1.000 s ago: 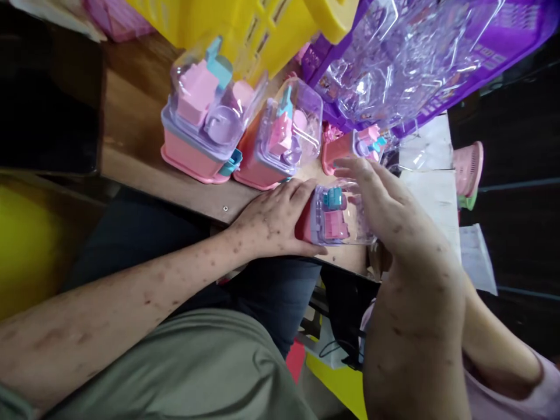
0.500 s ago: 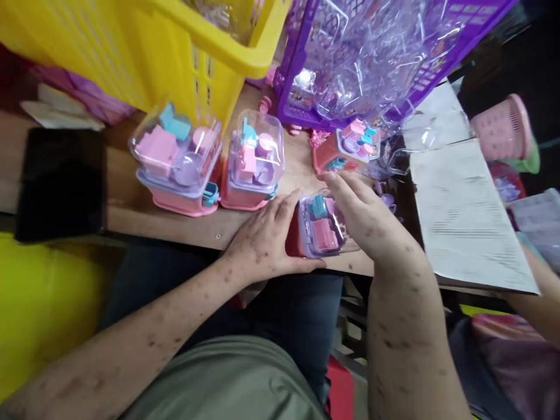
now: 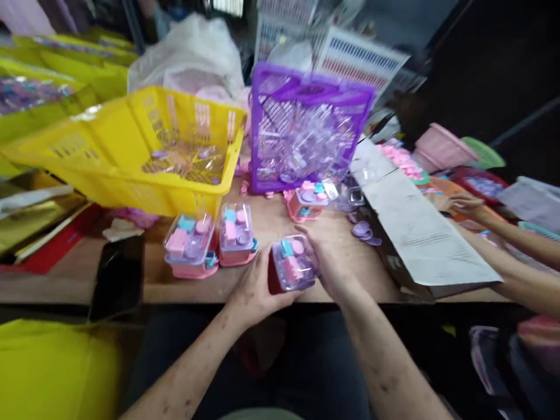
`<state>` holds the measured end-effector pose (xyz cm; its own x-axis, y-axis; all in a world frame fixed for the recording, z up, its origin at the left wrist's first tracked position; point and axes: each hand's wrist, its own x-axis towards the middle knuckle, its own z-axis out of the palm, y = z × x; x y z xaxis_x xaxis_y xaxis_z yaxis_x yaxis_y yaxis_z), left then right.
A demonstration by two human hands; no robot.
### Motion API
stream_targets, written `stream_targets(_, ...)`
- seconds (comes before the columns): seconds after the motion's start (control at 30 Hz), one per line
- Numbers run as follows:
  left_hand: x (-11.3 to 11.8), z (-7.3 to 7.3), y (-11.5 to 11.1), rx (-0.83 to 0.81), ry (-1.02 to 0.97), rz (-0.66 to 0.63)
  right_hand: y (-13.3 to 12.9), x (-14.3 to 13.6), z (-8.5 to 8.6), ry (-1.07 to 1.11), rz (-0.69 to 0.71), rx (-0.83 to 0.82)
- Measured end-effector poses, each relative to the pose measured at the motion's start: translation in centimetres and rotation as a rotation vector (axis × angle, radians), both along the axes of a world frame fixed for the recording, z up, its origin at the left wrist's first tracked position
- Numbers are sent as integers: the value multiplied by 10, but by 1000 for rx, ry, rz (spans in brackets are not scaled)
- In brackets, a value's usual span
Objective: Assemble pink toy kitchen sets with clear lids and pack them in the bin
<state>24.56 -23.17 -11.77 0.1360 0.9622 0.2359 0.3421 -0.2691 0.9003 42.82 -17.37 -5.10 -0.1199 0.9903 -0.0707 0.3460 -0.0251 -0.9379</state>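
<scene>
A small toy box with a clear cover over pink, blue and purple pieces is at the table's front edge. My left hand wraps its left and near sides, thumb along the front. On the right side my right hand closes against the cover, its fingers partly hidden behind it. Two similar covered toy boxes, one at far left and one beside it, stand to the left of my left hand. Beyond my right hand is another toy box whose top pieces look uncovered.
A yellow basket and a purple basket full of clear covers stand behind. Purple pieces and a paper-covered board lie to the right. A dark tablet lies left. A co-worker's arms reach in at right.
The head view has tilted up, showing more background. My right hand has come down from above the toy box to its right side; the left hand keeps its hold.
</scene>
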Motion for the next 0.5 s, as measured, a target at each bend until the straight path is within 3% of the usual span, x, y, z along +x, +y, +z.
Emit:
stream_targets(0.13, -10, -7, -9, 50, 149, 166, -6, 20, -21, -147, -20, 234)
stream_targets(0.23, -9, -3, -19, 250, 313, 399, 36, 25, -18, -369, -199, 379)
stream_targets(0.3, 0, 3, -25, 454, 373, 451, 76, 21, -8, -444, -318, 418)
stream_targets(0.33, 7, 5, -28, 542, 386, 387, 95, 16, -2, -485, -357, 424)
stream_targets(0.4, 21, 5, -32, 630, 387, 93, 122, 6, 5, -570, -384, 418)
stream_targets(0.47, 33, -2, -33, 565, 357, -170, 134, -1, 6, -647, -364, 413)
stream_targets(0.5, 38, -8, -32, 498, 339, -234, 135, 0, 4, -681, -345, 416)
